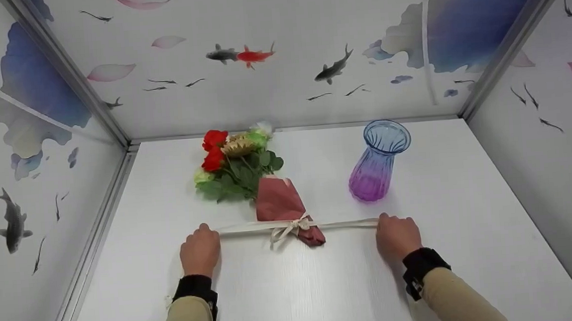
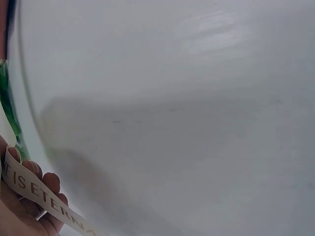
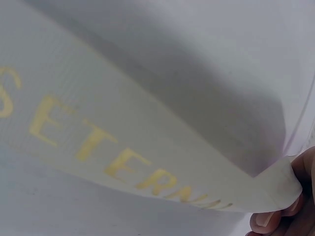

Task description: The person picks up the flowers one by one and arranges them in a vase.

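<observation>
A bouquet wrapped in dark red paper (image 1: 279, 198) lies on the white table, its red, green and gold flowers (image 1: 237, 146) toward the back left. Around the narrow end of the wrap runs a cream ribbon (image 1: 250, 227) tied in a bow (image 1: 295, 225). My left hand (image 1: 200, 249) grips one ribbon end and my right hand (image 1: 398, 233) grips the other, so the ribbon stretches nearly straight between them. Gold printed letters show on the ribbon (image 3: 128, 162) in the right wrist view. The left wrist view has the lettered ribbon (image 2: 47, 199) across curled fingers (image 2: 51, 182).
A ribbed glass vase (image 1: 374, 167), blue at the top and purple at the base, is on the table at the back right, beyond my right hand. White panels printed with fish enclose the table (image 1: 295, 291) at the back and both sides.
</observation>
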Motion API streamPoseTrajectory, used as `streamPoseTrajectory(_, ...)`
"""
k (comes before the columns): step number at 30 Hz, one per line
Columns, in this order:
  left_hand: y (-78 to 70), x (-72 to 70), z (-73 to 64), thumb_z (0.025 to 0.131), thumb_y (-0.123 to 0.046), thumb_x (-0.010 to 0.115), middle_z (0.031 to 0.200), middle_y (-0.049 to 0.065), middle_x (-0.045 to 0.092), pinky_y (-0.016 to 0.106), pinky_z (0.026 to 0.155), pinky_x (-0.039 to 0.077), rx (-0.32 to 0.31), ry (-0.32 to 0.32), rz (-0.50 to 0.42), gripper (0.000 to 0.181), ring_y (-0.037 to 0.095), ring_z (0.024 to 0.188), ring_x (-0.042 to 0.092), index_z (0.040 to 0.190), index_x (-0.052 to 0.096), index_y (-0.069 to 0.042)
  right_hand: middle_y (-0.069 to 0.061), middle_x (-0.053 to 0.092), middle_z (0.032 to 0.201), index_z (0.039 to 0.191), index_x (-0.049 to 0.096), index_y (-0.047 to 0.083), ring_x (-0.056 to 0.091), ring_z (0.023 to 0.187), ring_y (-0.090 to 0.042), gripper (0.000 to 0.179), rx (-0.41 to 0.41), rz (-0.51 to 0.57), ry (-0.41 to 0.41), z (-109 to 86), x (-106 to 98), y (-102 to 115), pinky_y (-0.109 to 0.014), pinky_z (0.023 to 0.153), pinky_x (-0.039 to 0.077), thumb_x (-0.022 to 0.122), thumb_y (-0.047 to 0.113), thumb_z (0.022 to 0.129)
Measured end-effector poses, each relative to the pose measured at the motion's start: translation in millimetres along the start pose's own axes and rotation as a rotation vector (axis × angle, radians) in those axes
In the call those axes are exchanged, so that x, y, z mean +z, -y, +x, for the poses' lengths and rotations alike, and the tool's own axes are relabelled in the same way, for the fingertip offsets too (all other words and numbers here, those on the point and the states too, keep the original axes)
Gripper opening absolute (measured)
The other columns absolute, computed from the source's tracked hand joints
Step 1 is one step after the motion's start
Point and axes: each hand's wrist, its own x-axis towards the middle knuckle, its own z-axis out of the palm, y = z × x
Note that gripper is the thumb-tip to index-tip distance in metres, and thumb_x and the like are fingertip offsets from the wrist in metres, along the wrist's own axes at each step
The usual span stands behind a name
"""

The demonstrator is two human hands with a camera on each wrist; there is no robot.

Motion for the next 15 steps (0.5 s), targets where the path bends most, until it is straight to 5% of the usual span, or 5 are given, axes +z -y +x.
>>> streamPoseTrajectory(7,0.4,-1.3,0.8,0.095,0.000,0.058,0.071,0.017,0.053,0.057,0.052,0.052,-0.041,0.019,0.001,0.021,0.042,0.061,0.061,0.074,0.057,0.005,-0.014,0.058,0.065,0.084,0.054,-0.002,0.062,0.062,-0.037,0.014,0.004,-0.013,-0.013,-1.3,-2.8,-1.2,-0.055,0.066,0.052,0.055,0.006,0.095)
streamPoseTrajectory(15,-1.9,-0.7,1.0,0.098,-0.010,0.058,0.084,0.025,0.065,0.062,0.069,0.051,-0.190,-0.011,-0.126,0.020,0.048,0.079,0.064,0.089,0.062,0.007,-0.018,0.063,0.070,0.088,0.058,-0.004,0.066,0.069,-0.042,0.021,0.047,0.061,-0.060,-1.0,-4.8,-2.2,-0.058,0.071,0.051,0.052,0.011,0.101)
